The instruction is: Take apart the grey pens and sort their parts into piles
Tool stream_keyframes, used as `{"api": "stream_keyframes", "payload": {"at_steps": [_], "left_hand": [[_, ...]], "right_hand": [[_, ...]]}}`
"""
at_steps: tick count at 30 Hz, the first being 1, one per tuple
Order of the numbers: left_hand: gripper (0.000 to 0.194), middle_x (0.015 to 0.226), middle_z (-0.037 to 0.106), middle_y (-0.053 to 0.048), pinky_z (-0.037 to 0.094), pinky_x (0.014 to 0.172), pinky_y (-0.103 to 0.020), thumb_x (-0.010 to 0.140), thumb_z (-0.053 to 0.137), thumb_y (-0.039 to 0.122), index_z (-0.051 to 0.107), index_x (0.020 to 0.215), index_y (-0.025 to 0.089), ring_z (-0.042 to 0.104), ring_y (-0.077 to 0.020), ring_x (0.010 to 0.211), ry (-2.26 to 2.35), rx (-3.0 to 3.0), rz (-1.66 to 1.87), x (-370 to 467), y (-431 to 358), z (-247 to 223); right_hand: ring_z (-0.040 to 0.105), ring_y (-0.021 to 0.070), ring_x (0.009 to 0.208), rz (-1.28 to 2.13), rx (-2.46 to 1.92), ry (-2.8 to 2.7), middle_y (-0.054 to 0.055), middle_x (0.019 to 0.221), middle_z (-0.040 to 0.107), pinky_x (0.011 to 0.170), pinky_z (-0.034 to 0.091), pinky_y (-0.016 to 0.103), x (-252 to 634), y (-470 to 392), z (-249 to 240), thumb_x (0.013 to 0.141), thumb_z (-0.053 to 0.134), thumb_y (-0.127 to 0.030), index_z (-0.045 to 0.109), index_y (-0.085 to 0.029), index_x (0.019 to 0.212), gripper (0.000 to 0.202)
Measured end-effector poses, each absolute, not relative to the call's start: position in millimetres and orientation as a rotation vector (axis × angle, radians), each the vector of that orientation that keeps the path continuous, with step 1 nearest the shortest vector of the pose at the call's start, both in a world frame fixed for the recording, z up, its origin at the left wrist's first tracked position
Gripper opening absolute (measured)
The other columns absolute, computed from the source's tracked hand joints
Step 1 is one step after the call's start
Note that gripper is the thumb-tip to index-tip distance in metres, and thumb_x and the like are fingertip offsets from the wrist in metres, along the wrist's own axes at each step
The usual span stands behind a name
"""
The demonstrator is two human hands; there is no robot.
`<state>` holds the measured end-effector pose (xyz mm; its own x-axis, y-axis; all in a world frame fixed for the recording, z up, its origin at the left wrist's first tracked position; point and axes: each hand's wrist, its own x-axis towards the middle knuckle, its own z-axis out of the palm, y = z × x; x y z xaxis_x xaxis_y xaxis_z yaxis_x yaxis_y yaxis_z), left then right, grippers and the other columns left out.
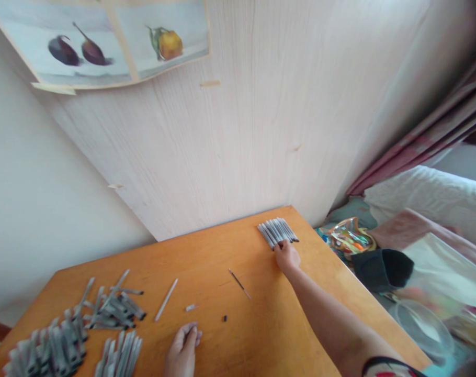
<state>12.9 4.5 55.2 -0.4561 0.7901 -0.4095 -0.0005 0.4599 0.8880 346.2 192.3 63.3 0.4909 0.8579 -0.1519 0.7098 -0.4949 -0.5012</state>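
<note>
My right hand (287, 255) reaches to the table's far right, its fingers closed at the near end of a neat row of pens (278, 231); what it pinches is hidden. Low in the middle rests my left hand (183, 348), fingers curled together, contents too small to make out. Just beyond it are a small clear cap (191, 307) and, to the right, a small black plug (225, 318). A clear empty pen barrel (166, 300) lies left of the cap. A thin dark refill (239, 284) lies between my hands.
Piles of pens (53, 345) cover the wooden table's (206, 256) left side, with a smaller heap (118, 308) and a bundle (119, 356) beside them. A wall stands behind. Right of the table are a dark container (383, 268), a clear round lid (422, 330) and bedding.
</note>
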Motion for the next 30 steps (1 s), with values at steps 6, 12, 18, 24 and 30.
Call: {"api": "stream_keyframes", "payload": {"at_steps": [6, 12, 18, 24, 30], "left_hand": [[0.056, 0.085, 0.07, -0.007, 0.05, 0.086, -0.04, 0.055, 0.07, 0.06, 0.064, 0.09, 0.016, 0.067, -0.0264, 0.083, 1.815, 0.655, 1.078, 14.1, 5.2, 55.2], [0.054, 0.087, 0.07, -0.008, 0.05, 0.087, -0.04, 0.057, 0.068, 0.058, 0.063, 0.091, 0.016, 0.067, -0.0269, 0.087, 1.811, 0.66, 1.078, 14.4, 4.8, 53.7], [0.052, 0.087, 0.07, -0.007, 0.05, 0.086, -0.04, 0.06, 0.067, 0.058, 0.064, 0.091, 0.016, 0.067, -0.027, 0.087, 1.815, 0.687, 1.081, 12.2, 3.9, 49.1], [0.052, 0.084, 0.07, -0.007, 0.049, 0.086, -0.04, 0.063, 0.066, 0.058, 0.063, 0.093, 0.016, 0.066, -0.0262, 0.086, 1.81, 0.715, 1.083, 10.9, 2.3, 42.2], [0.054, 0.086, 0.069, -0.007, 0.049, 0.083, -0.039, 0.063, 0.066, 0.059, 0.063, 0.094, 0.015, 0.065, -0.0252, 0.084, 1.797, 0.733, 1.137, 14.5, 1.7, 39.1]], "right_hand": [[0.064, 0.0221, 0.095, 0.551, -2.402, -1.33, 0.009, 0.104, 0.068, 0.073, 0.044, 0.029, 346.2, 196.2, 62.4, 0.091, 0.042, -0.041, 0.064, -0.022, 0.102, 0.031], [0.064, 0.023, 0.094, 0.538, -2.412, -1.329, 0.009, 0.103, 0.069, 0.072, 0.043, 0.03, 346.0, 197.0, 61.3, 0.091, 0.041, -0.042, 0.063, -0.022, 0.103, 0.032], [0.064, 0.0221, 0.095, 0.533, -2.399, -1.319, 0.009, 0.104, 0.069, 0.073, 0.043, 0.029, 346.2, 196.3, 63.2, 0.09, 0.043, -0.041, 0.062, -0.021, 0.106, 0.032], [0.064, 0.0207, 0.092, 0.519, -2.313, -1.343, 0.008, 0.099, 0.069, 0.07, 0.041, 0.028, 341.6, 180.4, 57.2, 0.092, 0.038, -0.039, 0.062, -0.021, 0.104, 0.032], [0.064, 0.0184, 0.089, 0.564, -2.142, -1.475, 0.005, 0.096, 0.07, 0.068, 0.04, 0.025, 321.5, 148.0, 46.3, 0.091, 0.039, -0.038, 0.062, -0.022, 0.1, 0.029]]}}
